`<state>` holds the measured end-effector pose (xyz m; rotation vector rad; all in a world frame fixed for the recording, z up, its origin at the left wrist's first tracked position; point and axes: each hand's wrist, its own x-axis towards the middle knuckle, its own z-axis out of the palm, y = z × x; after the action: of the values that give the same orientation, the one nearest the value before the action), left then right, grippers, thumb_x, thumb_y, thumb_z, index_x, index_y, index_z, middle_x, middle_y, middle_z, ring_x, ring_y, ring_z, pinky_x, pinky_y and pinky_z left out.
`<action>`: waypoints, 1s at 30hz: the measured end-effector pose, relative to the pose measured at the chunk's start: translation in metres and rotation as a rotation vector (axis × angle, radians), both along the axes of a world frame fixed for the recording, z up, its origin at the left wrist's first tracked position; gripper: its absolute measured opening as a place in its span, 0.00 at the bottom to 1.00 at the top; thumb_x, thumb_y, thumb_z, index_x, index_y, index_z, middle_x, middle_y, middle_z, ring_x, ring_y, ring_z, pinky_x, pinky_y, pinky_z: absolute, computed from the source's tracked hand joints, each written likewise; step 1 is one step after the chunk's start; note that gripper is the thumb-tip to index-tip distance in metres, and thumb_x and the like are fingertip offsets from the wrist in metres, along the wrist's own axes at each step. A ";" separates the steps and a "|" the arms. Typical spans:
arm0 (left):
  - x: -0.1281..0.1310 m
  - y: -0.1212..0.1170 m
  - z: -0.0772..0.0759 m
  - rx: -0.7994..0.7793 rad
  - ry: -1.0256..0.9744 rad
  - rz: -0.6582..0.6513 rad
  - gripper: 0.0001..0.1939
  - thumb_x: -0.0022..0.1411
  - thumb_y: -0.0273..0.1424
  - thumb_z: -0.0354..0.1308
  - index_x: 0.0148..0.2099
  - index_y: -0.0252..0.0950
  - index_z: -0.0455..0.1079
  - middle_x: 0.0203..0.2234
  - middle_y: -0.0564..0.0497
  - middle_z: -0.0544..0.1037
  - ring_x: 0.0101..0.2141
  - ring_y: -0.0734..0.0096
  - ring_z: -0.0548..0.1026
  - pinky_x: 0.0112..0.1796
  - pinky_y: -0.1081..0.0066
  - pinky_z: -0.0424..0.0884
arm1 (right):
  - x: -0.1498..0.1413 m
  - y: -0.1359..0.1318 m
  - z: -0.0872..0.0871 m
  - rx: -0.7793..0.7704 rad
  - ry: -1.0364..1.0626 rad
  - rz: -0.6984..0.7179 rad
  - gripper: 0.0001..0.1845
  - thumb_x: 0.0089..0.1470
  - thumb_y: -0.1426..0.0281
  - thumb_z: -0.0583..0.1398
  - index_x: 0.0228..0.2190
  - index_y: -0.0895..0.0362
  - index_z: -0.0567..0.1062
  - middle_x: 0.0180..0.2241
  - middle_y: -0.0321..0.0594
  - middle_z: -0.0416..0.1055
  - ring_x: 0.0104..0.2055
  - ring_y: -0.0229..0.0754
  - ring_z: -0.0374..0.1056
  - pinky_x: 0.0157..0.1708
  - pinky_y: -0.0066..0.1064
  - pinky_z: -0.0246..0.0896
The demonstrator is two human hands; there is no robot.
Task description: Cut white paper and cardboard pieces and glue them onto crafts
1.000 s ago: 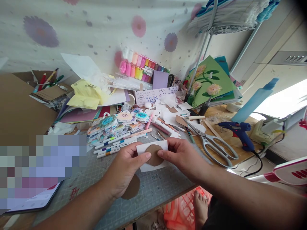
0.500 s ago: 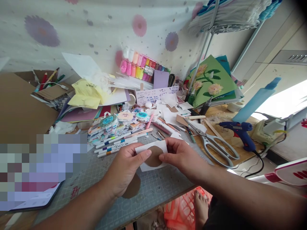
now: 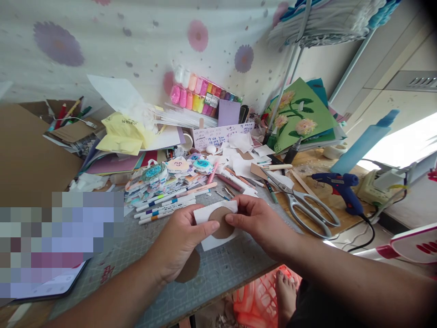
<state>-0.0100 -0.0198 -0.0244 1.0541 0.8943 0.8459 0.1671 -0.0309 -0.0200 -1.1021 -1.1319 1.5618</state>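
Note:
A brown round cardboard disc (image 3: 221, 226) lies against a white piece of paper (image 3: 204, 216), both held up above the mat. My left hand (image 3: 186, 234) is closed on the left side, its thumb resting on the disc's edge. On the right, my right hand (image 3: 254, 218) pinches the paper and disc between thumb and fingers. Partly hidden under my left wrist, a second brown cardboard piece (image 3: 190, 268) with a rounded edge lies on the grey cutting mat (image 3: 218, 280).
Several markers (image 3: 170, 210) lie behind my hands, beside a pile of paper cutouts (image 3: 150, 180). Large scissors (image 3: 307, 205) and a blue glue gun (image 3: 341, 187) are on the right. A tablet or phone (image 3: 64, 287), partly blurred, is at left. A cardboard box (image 3: 34, 150) stands behind it.
The paper and disc have tilted slightly, and the disc sits a little further right and higher against the paper. Both hands keep their grip.

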 end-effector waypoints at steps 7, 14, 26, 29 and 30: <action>0.001 0.001 0.000 0.000 -0.001 0.041 0.12 0.56 0.36 0.64 0.40 0.35 0.76 0.29 0.51 0.81 0.31 0.69 0.76 0.34 0.71 0.70 | 0.000 -0.001 0.000 -0.014 0.000 0.029 0.11 0.39 0.70 0.67 0.26 0.57 0.70 0.26 0.34 0.71 0.28 0.37 0.65 0.30 0.30 0.58; 0.003 -0.001 0.000 -0.041 -0.069 0.011 0.14 0.51 0.30 0.68 0.41 0.36 0.76 0.35 0.50 0.83 0.36 0.68 0.77 0.39 0.72 0.70 | 0.000 0.000 -0.003 0.013 0.008 0.003 0.11 0.40 0.70 0.66 0.27 0.57 0.69 0.26 0.34 0.70 0.29 0.38 0.65 0.31 0.31 0.59; -0.001 0.007 -0.002 0.005 0.102 0.175 0.11 0.48 0.41 0.68 0.31 0.43 0.73 0.29 0.57 0.81 0.38 0.64 0.77 0.40 0.73 0.73 | 0.110 -0.007 0.029 0.514 -0.887 -0.542 0.14 0.48 0.59 0.62 0.34 0.54 0.75 0.31 0.37 0.75 0.33 0.41 0.71 0.35 0.32 0.67; -0.004 0.009 -0.009 0.071 0.160 0.210 0.10 0.49 0.42 0.67 0.31 0.43 0.75 0.30 0.56 0.82 0.39 0.63 0.78 0.36 0.76 0.74 | 0.188 -0.020 0.029 0.455 -1.038 -0.975 0.19 0.50 0.58 0.57 0.39 0.58 0.73 0.38 0.48 0.74 0.38 0.49 0.72 0.38 0.42 0.67; -0.004 0.009 -0.011 0.102 0.192 0.244 0.10 0.48 0.42 0.67 0.29 0.42 0.75 0.28 0.55 0.82 0.37 0.61 0.79 0.34 0.75 0.75 | 0.210 -0.024 0.025 0.417 -1.077 -1.072 0.20 0.50 0.58 0.58 0.39 0.60 0.72 0.39 0.51 0.74 0.39 0.53 0.71 0.39 0.44 0.66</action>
<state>-0.0138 -0.0106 -0.0356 1.1434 1.1689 1.0127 0.3771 -0.0548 0.0052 -1.8445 -1.0757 -0.1726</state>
